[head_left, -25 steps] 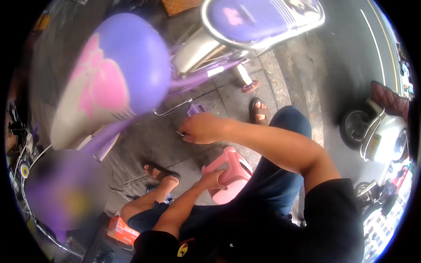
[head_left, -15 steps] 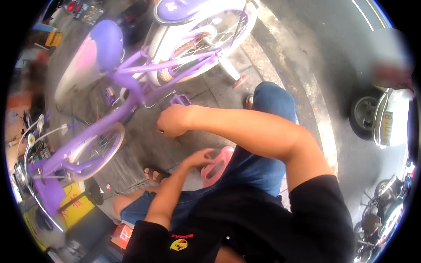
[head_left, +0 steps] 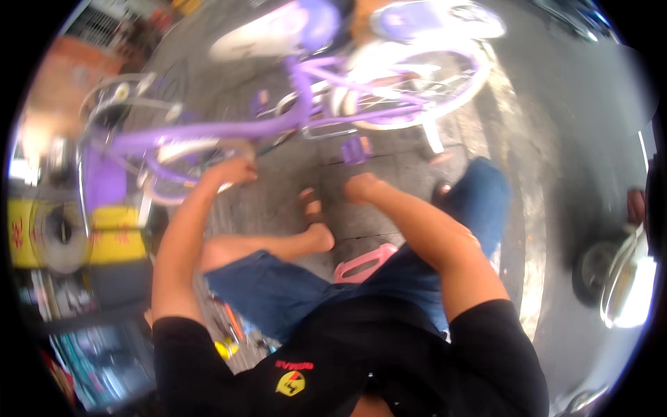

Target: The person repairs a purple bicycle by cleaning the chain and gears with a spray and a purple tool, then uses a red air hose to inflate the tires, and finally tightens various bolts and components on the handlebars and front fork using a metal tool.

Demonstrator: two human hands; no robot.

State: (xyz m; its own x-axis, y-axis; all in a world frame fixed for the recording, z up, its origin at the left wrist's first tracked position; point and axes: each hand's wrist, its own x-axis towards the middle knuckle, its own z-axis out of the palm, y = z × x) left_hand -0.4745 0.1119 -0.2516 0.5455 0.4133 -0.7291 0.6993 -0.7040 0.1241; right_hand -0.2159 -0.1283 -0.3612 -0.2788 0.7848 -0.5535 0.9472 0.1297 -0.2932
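A purple and white bicycle (head_left: 208,132) lies on its side on the pavement. My left hand (head_left: 236,171) is stretched out over its front wheel (head_left: 170,182), close to the tyre; blur hides whether it touches, and its fingers are smeared. My right hand (head_left: 361,187) is closed just on the near side of a purple pedal (head_left: 356,149), apart from it. Anything inside its curled fingers is hidden. A pink plastic stool (head_left: 367,265) shows between my legs.
On the left a round dark disc (head_left: 62,233) stands before a yellow panel (head_left: 118,243). Orange-handled and yellow tools (head_left: 229,326) lie by my left knee. Beyond the kerb (head_left: 528,229) on the right, a white vehicle (head_left: 629,285) stands on the road.
My left hand has gone from beside the stool out to the front wheel. My right arm has drawn back from across my front. The whole view has turned, and the bicycle appears more level.
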